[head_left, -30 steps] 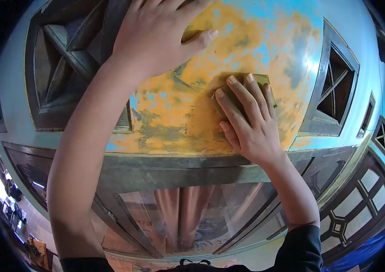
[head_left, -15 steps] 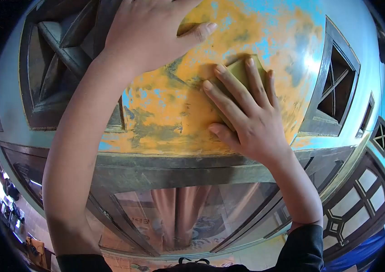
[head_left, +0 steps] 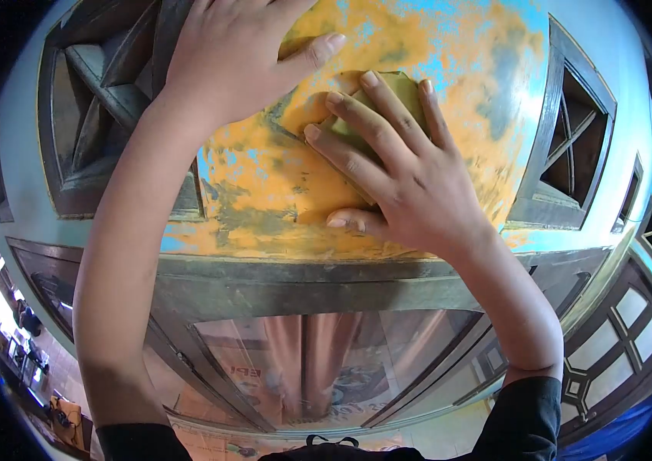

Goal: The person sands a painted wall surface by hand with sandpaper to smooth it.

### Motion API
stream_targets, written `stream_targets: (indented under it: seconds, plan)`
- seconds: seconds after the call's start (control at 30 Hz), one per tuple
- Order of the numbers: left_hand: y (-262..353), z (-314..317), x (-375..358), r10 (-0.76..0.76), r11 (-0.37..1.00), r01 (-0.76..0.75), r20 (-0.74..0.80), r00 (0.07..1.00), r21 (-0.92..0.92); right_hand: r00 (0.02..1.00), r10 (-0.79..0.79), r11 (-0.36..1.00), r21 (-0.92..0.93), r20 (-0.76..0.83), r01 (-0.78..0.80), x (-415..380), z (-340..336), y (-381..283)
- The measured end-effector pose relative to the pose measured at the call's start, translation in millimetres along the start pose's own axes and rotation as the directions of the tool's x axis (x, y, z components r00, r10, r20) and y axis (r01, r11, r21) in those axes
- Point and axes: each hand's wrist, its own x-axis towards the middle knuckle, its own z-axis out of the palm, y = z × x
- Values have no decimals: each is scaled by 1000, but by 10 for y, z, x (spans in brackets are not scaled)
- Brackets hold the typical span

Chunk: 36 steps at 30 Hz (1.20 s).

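Note:
My right hand (head_left: pixel 410 173) lies with its fingers spread over a folded olive-green sheet (head_left: pixel 399 88), pressing it against the wall. That patch of wall (head_left: pixel 264 227) is orange with blue and grey blotches. At the upper left my left hand (head_left: pixel 241 58) rests on the same patch, with its thumb held apart; its other fingertips are cut off by the top edge of the view. Nothing shows in the left hand. The underside of the sheet is hidden.
Dark wooden vents with crossed bars flank the patch, one at the left (head_left: pixel 103 100) and one at the right (head_left: pixel 572 138). Below runs a wooden beam (head_left: pixel 303 288) above glass panes with a pinkish curtain (head_left: pixel 330 353). A panelled door (head_left: pixel 610 346) stands at the lower right.
My right hand and the green sheet have moved left and slightly up on the wall. My left hand appears a little further left in the view, which has shifted slightly.

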Motion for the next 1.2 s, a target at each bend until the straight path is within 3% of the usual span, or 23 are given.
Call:
stream_targets:
  seconds: [0.23,0.37,0.47,0.5,0.63,0.77,0.87,0.9,1.03,1.13,1.2]
  plan:
    - [61,-32,-61,-22,1000,23,28,999,-8,998,-32,999,-18,-55,31,-49,17,103]
    - [174,-193,-267,-43,986,67,156,987,-154,979,71,994,-72,-190,-86,-7,-39,467]
    - [339,-44,-669,-10,998,11,29,1000,-54,951,188,972,-93,-244,-216,51,-39,471]
    - [472,-141,-796,-62,955,88,96,993,-284,951,227,967,-70,-212,-246,49,-51,350]
    - [794,-265,-1344,-59,951,131,249,967,-282,995,77,997,-12,-69,-78,-91,61,-10]
    - [815,-250,-1511,-40,973,98,266,963,-209,982,66,993,-82,-175,-81,5,-21,383]
    - [834,-265,-1528,-58,973,113,264,963,-201,924,383,911,-158,-15,-380,233,-285,449]
    - [842,-272,-1528,-65,972,119,259,964,-202,906,245,942,-137,-346,-307,222,50,490]
    - [861,-275,-1614,-82,965,142,260,962,-219,990,80,996,42,-117,-76,-5,77,0]
    - [847,-256,-1679,-77,966,132,242,967,-221,958,193,967,-125,-213,-222,10,-56,463]
    - [850,-259,-1709,-75,970,129,246,966,-208,877,312,939,-20,-364,-343,84,-55,818]
